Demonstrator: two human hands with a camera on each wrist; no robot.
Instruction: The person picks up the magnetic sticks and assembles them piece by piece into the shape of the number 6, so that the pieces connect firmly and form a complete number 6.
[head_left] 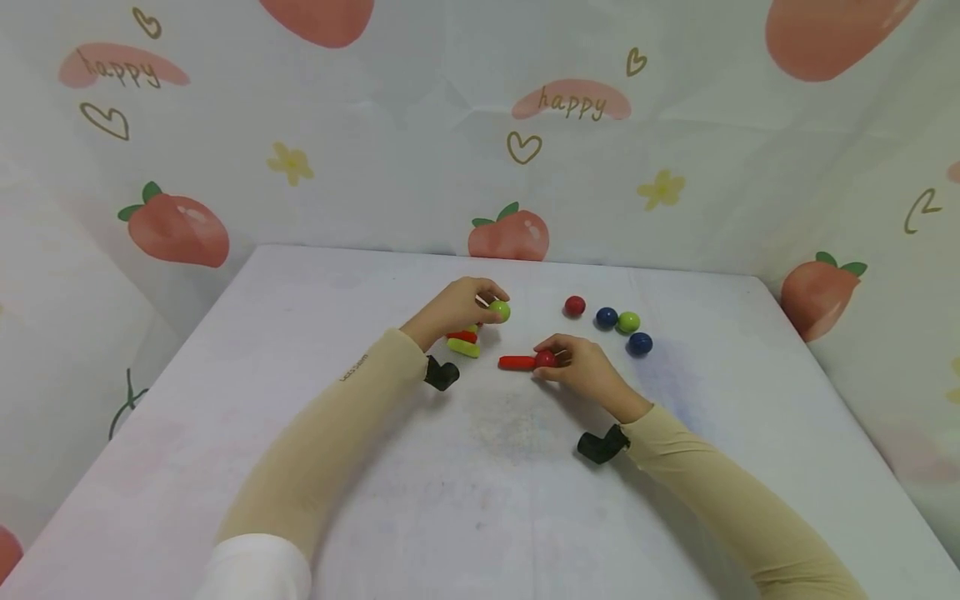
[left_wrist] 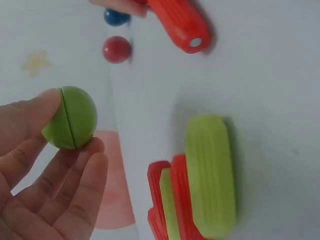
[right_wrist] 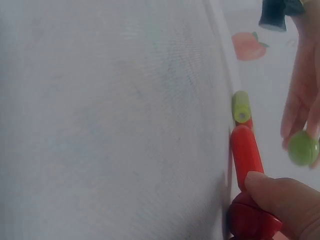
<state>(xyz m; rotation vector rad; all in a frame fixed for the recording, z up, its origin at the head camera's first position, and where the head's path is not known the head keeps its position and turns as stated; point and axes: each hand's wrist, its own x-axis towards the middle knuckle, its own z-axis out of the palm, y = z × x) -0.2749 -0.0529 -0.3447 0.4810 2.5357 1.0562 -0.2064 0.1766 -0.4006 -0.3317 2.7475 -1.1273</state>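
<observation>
Pale surface (head_left: 480, 500) fills the lower frame. Right of centre, I see the right hand (head_left: 590, 367) holding a red ball (head_left: 546, 358) at the end of a red stick (head_left: 516, 363). More sticks (head_left: 463, 347) lie near centre; above them, the left hand (head_left: 456, 307) pinches a green ball (head_left: 500, 312). Loose balls (head_left: 607, 317) sit farther right.

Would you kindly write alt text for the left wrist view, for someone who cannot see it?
A person's left hand holds a glossy green ball. Ridged red and green sticks lie lower right on a white tabletop; at top are another red stick, part of the right hand, a glossy red ball and a blue ball.
</observation>
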